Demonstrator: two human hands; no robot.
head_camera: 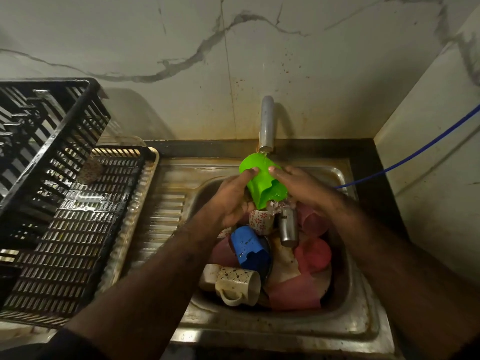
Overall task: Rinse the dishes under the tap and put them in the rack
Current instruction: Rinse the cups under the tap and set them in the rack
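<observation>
Currently the person holds a green cup (262, 183) tilted directly under the tap (267, 123), its mouth turned up toward the spout, water striking the rim and spilling off the lower edge into the sink (358, 302). Left hand (231, 201): grip curled round the cup's near side, forefinger lying across its wall. Right hand (298, 188): fingers laid along the far side, fingertips pressing at the rim; whether the thumb wraps beneath cannot be told.

Below the tap, in the sink basin, wait a blue cup (249, 250), a steel tumbler (287, 227), a floral mug (261, 222), a patterned cream mug (237, 285) and several pink cups (313, 255), heaped and touching. Left of the tap, past the ribbed drainboard (166, 216), stands the black rack (78, 216), a second black crate (46, 141) propped tilted over its rear.

Judgement: rinse step, task early, most dishes still in the sink. To do it well: rotate the cup so the stream sweeps the whole inner wall, then the outside; tip out fully before leaving the tap. Plastic is light and wet, so keep both hands on until drained. Carry left in one hand, set mouth-down in the rack.
</observation>
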